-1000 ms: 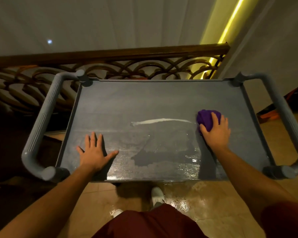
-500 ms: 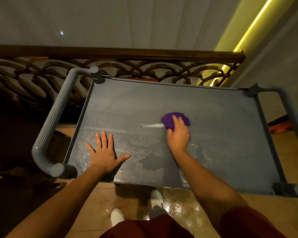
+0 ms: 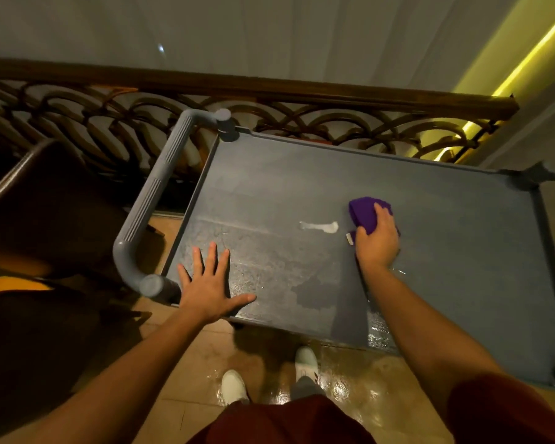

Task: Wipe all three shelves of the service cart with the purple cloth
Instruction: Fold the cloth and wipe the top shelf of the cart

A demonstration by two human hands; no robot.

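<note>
1. Service cart (image 3: 462,251), top shelf: a flat grey-blue tray with a low raised rim, matte and faintly mottled. The near-left part glistens wet; the far part looks dull and dry.
2. Cart handle (image 3: 148,206): a grey tube, ribbed along its length and bent in a U at the cart's left end. A second one shows only in part at the right corner.
3. Purple cloth (image 3: 364,213): soft and bunched into a wad, lying on the top shelf right of centre. Bunching probably gives a firm pad to push.
4. Right hand (image 3: 378,245): curled over the cloth, fingers clamping it down against the shelf, seemingly to keep pressure through the stroke.
5. Left hand (image 3: 210,290): flat and empty, fingers splayed, palm on the near-left corner, apparently to brace the cart against rolling.
6. White streak (image 3: 321,226): a short pale smear just left of the cloth, likely the next thing to wipe.
7. Railing (image 3: 269,88): a dark wooden rail over curled metal scrollwork, behind the cart.
8. Floor (image 3: 189,363): glossy tan tiles, wet-looking under the cart.
9. Lower shelves: hidden beneath the top one, so their state cannot be told.
</note>
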